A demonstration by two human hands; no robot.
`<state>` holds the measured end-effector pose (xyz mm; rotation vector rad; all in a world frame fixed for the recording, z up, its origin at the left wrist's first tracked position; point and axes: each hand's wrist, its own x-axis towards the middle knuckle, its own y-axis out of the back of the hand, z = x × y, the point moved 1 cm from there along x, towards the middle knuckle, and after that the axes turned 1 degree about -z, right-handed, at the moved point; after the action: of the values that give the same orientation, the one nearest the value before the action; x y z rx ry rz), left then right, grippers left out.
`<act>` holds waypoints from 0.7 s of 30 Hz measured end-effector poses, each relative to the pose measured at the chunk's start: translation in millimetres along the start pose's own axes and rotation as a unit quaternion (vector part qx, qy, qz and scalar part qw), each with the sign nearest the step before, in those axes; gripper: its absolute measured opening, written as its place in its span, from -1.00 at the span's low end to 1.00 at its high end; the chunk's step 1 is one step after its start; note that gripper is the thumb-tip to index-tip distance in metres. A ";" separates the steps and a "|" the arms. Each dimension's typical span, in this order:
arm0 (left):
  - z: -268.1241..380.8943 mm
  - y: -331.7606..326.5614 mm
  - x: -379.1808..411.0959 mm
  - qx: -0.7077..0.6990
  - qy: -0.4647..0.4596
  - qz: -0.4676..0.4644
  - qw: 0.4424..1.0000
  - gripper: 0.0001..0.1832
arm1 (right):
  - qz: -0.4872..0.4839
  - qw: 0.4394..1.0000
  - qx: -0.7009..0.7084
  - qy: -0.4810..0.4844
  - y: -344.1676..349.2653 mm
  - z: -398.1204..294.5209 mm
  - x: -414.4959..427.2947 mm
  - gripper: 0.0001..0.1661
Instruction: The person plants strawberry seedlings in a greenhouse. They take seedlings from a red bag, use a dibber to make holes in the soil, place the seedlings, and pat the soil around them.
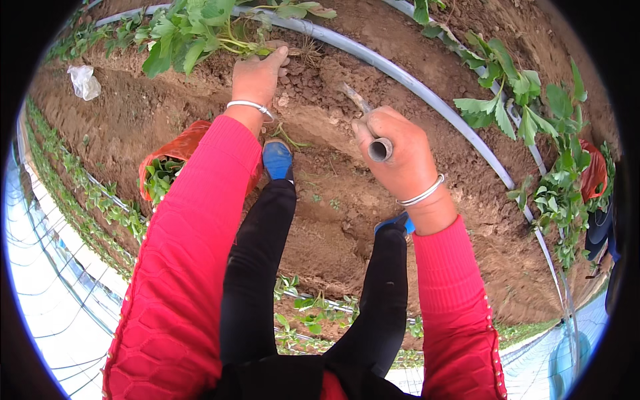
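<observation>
My left hand grips a leafy plant, which looks like a strawberry plant, low on its stems. Bare thin roots stick out to the right of my fingers, over loose crumbled soil. In my right hand is a small digging tool with a hollow, tubular end. Its narrow, soil-smeared blade points up and left, a short way from the roots. My fist hides the middle of the tool.
A grey irrigation hose curves across the bed beyond my hands. An orange-red bag of leafy plants lies beside my left foot. Another red bag is at far right, near a partly seen person. A crumpled clear plastic bag rests on the soil.
</observation>
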<state>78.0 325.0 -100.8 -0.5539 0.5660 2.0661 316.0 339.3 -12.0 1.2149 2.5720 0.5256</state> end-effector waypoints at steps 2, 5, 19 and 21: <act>3.9 2.3 -2.3 0.011 -0.013 0.032 0.999 -0.78 | 0.005 1.000 0.012 0.013 0.8 3.8 -2.0 -0.77; 6.2 -1.9 -8.7 -0.018 -0.012 0.021 1.000 -0.76 | 0.005 1.000 0.009 0.009 1.2 7.1 -3.9 -0.75; -14.1 6.1 6.5 0.077 -0.171 0.017 0.982 -0.58 | 0.018 1.000 0.016 0.003 -1.2 12.7 -8.8 -0.71; -12.4 0.0 4.3 0.166 -0.195 -0.018 0.967 -0.64 | 0.016 1.000 0.017 -0.001 -0.6 11.8 -8.7 -0.70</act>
<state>77.9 320.6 -113.2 0.0389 0.6397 1.9206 325.4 334.7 -22.3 1.2675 2.5733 0.4893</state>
